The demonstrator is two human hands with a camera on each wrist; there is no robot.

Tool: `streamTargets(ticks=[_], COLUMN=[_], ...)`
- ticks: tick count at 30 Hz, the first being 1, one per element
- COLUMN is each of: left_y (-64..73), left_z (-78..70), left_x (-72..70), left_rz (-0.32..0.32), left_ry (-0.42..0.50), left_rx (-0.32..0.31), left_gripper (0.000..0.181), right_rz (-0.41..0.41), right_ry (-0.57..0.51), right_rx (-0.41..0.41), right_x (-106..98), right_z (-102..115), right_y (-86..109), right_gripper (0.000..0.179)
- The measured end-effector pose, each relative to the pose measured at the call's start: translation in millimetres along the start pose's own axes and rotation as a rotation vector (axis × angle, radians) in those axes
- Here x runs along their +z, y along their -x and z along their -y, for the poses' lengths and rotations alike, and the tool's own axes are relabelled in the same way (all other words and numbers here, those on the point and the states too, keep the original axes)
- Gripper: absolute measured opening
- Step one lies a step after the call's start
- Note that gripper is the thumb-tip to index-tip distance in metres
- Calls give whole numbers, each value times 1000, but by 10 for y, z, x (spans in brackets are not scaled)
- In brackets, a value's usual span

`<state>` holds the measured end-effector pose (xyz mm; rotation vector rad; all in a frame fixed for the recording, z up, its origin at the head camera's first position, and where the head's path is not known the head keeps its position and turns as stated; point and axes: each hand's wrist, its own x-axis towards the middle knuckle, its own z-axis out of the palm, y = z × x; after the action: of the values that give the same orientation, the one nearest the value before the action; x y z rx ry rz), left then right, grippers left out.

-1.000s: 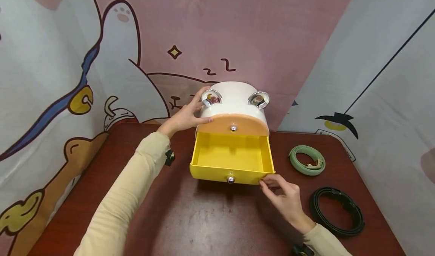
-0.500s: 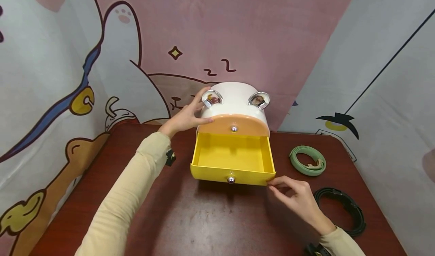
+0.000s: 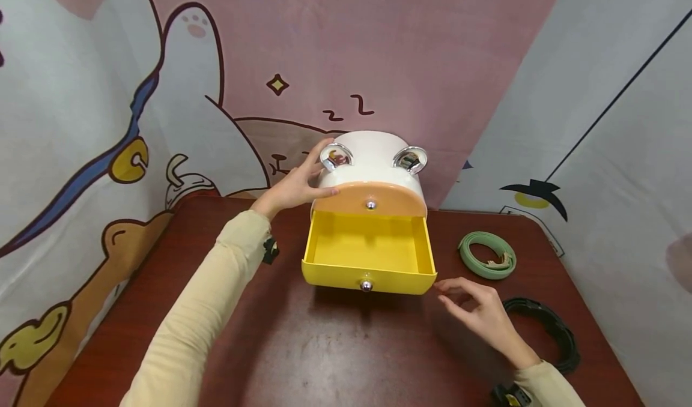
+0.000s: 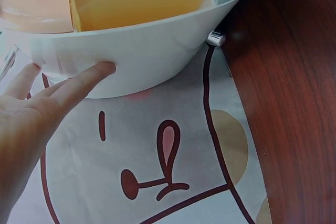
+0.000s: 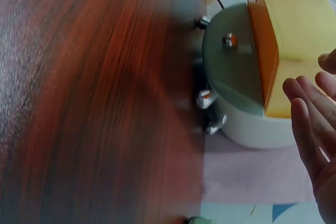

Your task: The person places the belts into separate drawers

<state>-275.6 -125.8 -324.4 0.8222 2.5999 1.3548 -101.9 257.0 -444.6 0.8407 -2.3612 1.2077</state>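
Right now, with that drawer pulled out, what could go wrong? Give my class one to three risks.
The yellow drawer juts well out of the white cabinet, so pulling further might tip the cabinet or drop the drawer. The left fingers press the cabinet's side; without that support, it may shift. In the head view the right wrist partly covers the black belt, so a sweep could nudge it.

I see a green belt (image 3: 476, 268) coiled on my worktop (image 3: 335, 347), a black belt (image 3: 566, 338) nearer me, a cartoon backdrop (image 3: 432, 47) behind.
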Motion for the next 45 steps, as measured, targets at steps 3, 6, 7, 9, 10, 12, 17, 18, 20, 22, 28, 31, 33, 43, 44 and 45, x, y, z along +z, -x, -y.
streamTargets(ticks=[3,6,7,9,10,12,17,18,20,22,28,31,33,43,44,45], left_y=[-1,-2,-2,1,3,8,9,10,14,21,40,42,40,27,25,23], left_z=[-2,0,3,13,18,28,48,52,60,63,55,45,38,17,15,11], left_x=[-16,-22,-20,-14,-10,-5,3,4,11,18,33,25,17,5,6,7], left_rz=[-4,-4,-3,-3,-4,-6,-9,-9,-7,-5,-6,-6,-8,-6,-6,-5], left_ry=[2,1,0,1,0,-1,0,2,3,5,5,8,9,17,17,19], left_rx=[-1,1,-2,-5,-5,-3,5,3,-6,-12,-22,-20,-17,-13,-14,-13], left_gripper=[103,103,102,102,102,102,100,100,100,100,100,100,100,101,101,101], right_rz=[1,-1,-3,-7,-11,-22,-39,-40,-45,-58,-116,-133,-138,-174,-187,-200], right_ry=[3,17,25,45,55,67,89,93,102,103,135,147,141,158,162,165], right_rx=[50,93,104,132,144,161,183,186,195,195,217,239,253,298,309,318], right_x=[-16,-29,-33,-41,-43,-42,-48,-55,-72,-87,-119,-121,-122,-148,-152,-159], right_z=[-119,-223,-255,-306,-327,-367,-346,-358,-387,-514,-620,-670,-692,-768,-775,-777], right_y=[25,48,56,72,79,90,67,67,69,107,133,133,116,-32,-39,-45], right_gripper=[38,35,34,33,33,34,35,35,34,35,34,34,33,30,29,29])
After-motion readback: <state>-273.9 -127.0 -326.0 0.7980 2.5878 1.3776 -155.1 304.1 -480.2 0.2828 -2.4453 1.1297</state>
